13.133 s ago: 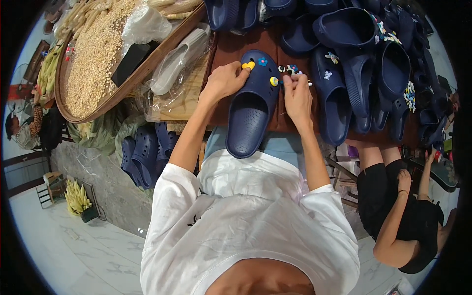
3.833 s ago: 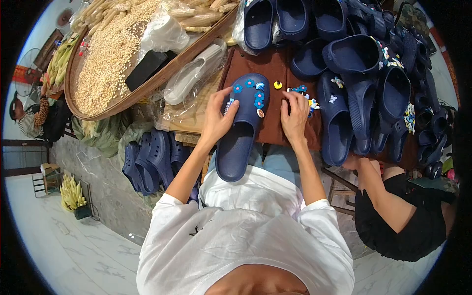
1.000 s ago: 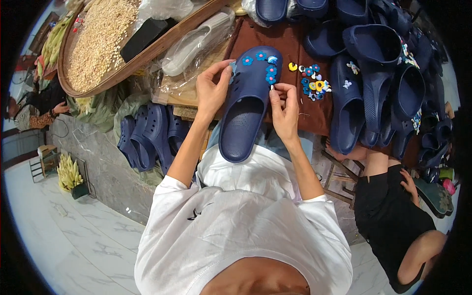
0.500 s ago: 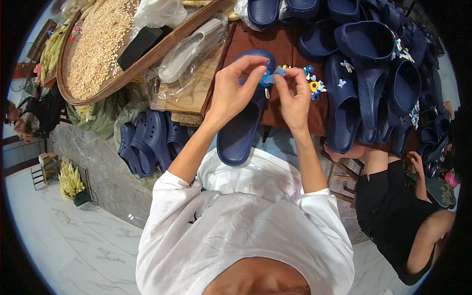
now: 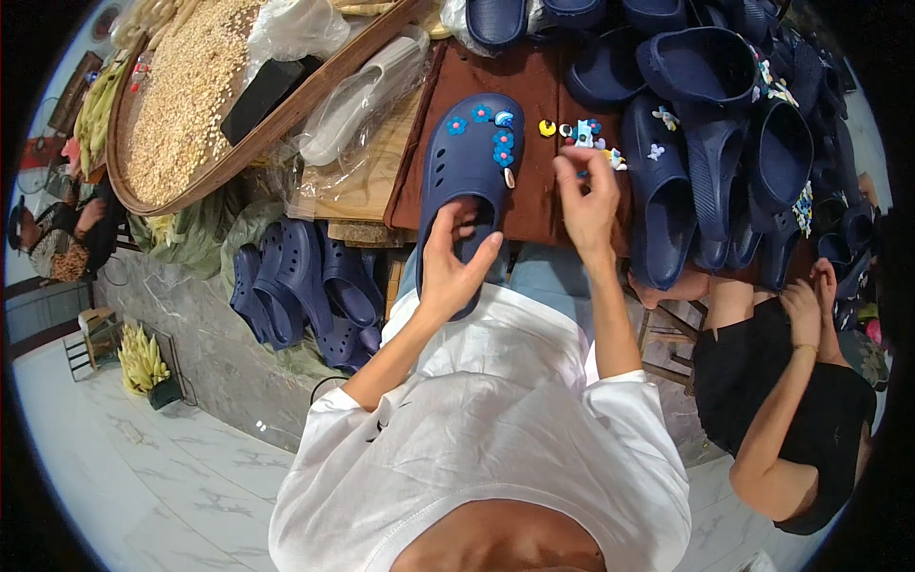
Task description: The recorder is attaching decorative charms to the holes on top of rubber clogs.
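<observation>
A navy clog [image 5: 472, 167] lies toe away from me on the brown mat, its heel end near my lap. Blue flower charms, a blue-and-white charm and a small pale one sit on its upper. My left hand [image 5: 450, 262] grips the clog at its foot opening, fingers inside and thumb toward the right rim. Right of the clog, my right hand [image 5: 591, 200] hovers with thumb and fingers curled together; a bit of blue shows by them, but what they hold, if anything, is unclear. Several loose charms [image 5: 584, 133] lie just beyond it, yellow, white and blue.
Navy clogs [image 5: 658, 205] are piled along the right, some with charms. A grey-white clog [image 5: 357, 100] in clear plastic lies left of the brown mat [image 5: 405, 191], by a wide basket [image 5: 205, 191] of grain. More clogs [image 5: 300, 267] hang below. A person in black [image 5: 791, 410] sits at right.
My left hand has come down from the clog's toe to its opening. My right hand has moved right and down, away from the left. The clog's charms are now uncovered.
</observation>
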A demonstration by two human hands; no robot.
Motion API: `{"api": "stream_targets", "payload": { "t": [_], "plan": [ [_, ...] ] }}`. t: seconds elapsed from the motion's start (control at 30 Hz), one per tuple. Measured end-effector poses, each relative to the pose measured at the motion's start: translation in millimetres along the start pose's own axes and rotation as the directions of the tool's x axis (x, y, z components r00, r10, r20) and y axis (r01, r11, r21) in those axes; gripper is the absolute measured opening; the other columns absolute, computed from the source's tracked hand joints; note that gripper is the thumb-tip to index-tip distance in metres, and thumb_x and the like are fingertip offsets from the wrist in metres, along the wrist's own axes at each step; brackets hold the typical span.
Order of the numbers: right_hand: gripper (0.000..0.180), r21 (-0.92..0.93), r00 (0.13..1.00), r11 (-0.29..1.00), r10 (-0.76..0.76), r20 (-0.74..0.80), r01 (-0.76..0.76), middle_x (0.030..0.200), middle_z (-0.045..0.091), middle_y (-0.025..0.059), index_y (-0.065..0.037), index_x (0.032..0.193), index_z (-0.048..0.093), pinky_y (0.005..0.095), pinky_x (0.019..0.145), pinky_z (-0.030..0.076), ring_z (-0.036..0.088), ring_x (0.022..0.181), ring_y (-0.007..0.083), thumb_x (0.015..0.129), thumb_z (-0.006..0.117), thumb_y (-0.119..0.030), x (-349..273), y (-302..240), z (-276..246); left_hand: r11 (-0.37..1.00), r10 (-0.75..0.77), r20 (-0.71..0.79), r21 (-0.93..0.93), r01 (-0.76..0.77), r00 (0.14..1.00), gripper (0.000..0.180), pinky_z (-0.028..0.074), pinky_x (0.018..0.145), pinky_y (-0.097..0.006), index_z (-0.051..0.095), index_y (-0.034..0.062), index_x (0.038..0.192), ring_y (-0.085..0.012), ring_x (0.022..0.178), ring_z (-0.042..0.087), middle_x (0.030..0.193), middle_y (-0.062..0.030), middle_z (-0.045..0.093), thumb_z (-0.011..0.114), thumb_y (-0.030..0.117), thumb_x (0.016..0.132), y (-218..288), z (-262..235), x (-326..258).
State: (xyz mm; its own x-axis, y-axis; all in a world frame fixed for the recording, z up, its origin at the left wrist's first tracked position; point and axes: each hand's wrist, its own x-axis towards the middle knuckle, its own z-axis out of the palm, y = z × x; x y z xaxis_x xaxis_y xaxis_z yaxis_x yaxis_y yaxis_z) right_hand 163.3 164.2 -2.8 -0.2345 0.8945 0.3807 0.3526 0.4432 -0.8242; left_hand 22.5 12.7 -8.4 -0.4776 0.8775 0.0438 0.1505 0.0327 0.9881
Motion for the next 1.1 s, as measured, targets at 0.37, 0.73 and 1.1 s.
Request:
{"api": "stream_targets", "payload": {
  "t": [0.37,0.73,1.1],
  "plan": [
    [0.038,0.147,0.894,0.954,0.183,0.409,-0.262,0.075,0.061,0.0092,-0.001,0.091,0.058,0.0328,0.062,0.047,0.058,0.066,0.0173,0.094,0.065,-0.037,-20,-16,25,0.988,-0.036,-0.111,-0.153,0.019,0.993,0.035,0.049,0.081,-0.031,0.058,-0.0091,0.111,-0.0199,0.087,0.062,0.095,-0.0140,0.067,0.069,0.008,0.083,-18,35,22],
    [0.030,0.455,0.744,0.617,0.358,0.564,-0.642,0.064,0.046,-0.0098,-0.013,0.073,0.053,0.0190,0.051,0.028,0.038,0.057,-0.0002,0.093,0.070,-0.027,-11,-9,36,0.999,0.053,-0.102,0.000,-0.053,0.993,0.024,0.047,0.068,-0.031,0.055,-0.0056,0.108,-0.0187,0.072,0.055,0.082,-0.0142,0.058,0.063,0.004,0.087,-22,37,18],
    [0.032,0.416,0.866,0.786,0.289,0.407,-0.457,0.066,0.044,-0.0080,-0.008,0.070,0.051,0.0222,0.052,0.029,0.037,0.061,0.0024,0.091,0.070,-0.022,-11,-8,42,0.997,-0.046,0.003,-0.058,0.046,0.999,0.015,0.044,0.067,-0.028,0.057,-0.0040,0.097,-0.0211,0.068,0.051,0.079,-0.0128,0.061,0.062,0.008,0.090,-32,31,17]
  ]
}}
